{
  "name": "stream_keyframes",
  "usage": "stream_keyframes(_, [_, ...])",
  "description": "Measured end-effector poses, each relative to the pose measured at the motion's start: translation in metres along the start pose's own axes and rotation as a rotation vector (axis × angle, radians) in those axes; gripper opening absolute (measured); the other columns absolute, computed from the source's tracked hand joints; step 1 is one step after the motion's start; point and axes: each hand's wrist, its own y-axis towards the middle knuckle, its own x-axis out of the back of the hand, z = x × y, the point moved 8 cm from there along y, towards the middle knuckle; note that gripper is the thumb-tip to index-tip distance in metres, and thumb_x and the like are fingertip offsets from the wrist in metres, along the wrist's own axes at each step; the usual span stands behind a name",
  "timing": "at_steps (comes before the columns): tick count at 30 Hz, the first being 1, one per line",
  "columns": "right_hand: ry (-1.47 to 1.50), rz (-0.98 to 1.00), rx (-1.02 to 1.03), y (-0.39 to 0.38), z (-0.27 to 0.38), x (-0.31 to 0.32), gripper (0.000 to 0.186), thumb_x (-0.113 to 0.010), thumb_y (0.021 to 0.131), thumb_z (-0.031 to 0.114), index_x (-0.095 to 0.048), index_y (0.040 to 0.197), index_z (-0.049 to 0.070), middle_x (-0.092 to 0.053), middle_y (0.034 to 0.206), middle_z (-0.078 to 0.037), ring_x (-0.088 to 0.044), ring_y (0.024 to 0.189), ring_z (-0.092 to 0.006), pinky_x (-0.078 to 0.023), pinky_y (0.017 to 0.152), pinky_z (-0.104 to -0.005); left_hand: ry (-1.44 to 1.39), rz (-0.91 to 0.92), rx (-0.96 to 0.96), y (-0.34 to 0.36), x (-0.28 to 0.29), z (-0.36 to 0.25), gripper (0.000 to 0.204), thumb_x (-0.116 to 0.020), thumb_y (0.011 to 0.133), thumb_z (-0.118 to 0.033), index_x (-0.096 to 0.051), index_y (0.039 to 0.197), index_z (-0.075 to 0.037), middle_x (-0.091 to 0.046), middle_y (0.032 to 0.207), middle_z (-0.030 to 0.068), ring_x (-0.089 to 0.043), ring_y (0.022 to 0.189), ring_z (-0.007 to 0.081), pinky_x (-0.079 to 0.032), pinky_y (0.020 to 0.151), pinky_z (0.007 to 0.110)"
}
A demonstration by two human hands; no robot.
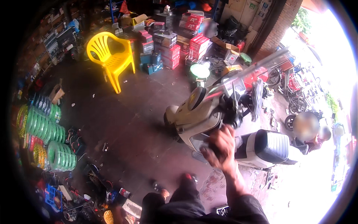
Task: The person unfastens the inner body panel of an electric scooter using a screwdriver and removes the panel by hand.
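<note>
My right hand (223, 147) reaches forward with its fingers curled, blurred by motion. It overlaps the near end of the black handlebar (233, 117) of a pale scooter (197, 117). What lies inside the fingers is hidden, and whether they wrap the handlebar grip I cannot tell. The scooter stands upright, its front toward the left, with a clear windshield (257, 69) above the bars. Its black-and-white seat (274, 145) extends to the right of my forearm. A blurred brown shape at the lower left edge may be my left hand (118, 214); its fingers do not show.
A yellow plastic chair (113, 61) stands ahead on the left. Stacked red and dark boxes (170, 56) line the back, by a pale green stool (200, 71). Green-wrapped tyres (44, 125) and loose tools lie left. Another person (315, 140) is near parked bikes (294, 89) at right.
</note>
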Motion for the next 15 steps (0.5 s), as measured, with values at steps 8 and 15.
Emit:
stream_keyframes(8, [-0.256, -0.170, -0.367, -0.097, 0.018, 0.032, 0.020, -0.058, 0.067, 0.007, -0.061, 0.086, 0.004, -0.061, 0.101, -0.017, -0.055, 0.104, -0.0368, -0.038, 0.095, -0.0485, 0.059, 0.263, -0.343, 0.015, -0.144, -0.228, 0.035, -0.060, 0.070, -0.007, -0.052, 0.103, -0.011, -0.048, 0.060, 0.0017, -0.048, 0.043, 0.0129, -0.034, 0.031, 0.028])
stream_keyframes(15, [-0.530, -0.364, -0.756, -0.231, 0.003, 0.089, 0.017, -0.052, 0.090, 0.004, -0.059, 0.105, -0.001, -0.048, 0.124, -0.026, -0.049, 0.116, -0.0393, -0.042, 0.097, -0.0458, 0.265, 0.333, -0.392, 0.036, -0.192, -0.300, 0.038, -0.061, 0.071, -0.009, -0.051, 0.107, -0.011, -0.049, 0.059, 0.0033, -0.048, 0.040, 0.0150, -0.037, 0.031, 0.029])
